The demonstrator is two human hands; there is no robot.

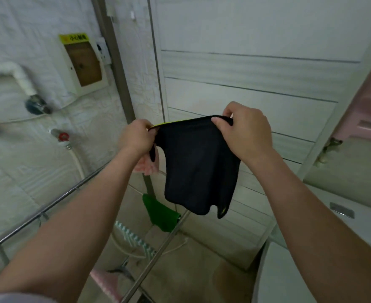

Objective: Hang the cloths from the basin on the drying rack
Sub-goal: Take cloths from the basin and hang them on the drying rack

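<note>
A black cloth (198, 167) with a yellow-green edge hangs spread in the air between both hands. My left hand (136, 138) pinches its top left corner and my right hand (243, 132) pinches its top right corner. Below it run the metal bars of the drying rack (48, 207), slanting from lower left to centre. A green cloth (160, 213) hangs over a rack bar under the black cloth. A pink cloth (147, 166) shows just behind my left wrist. The basin is not in view.
A white textured wall with a pipe (16, 73), taps (59, 135) and a hose is at the left. White panelled doors (245, 84) stand behind the cloth. A white appliance (344, 248) is at the right, a pink object (105, 283) near the floor.
</note>
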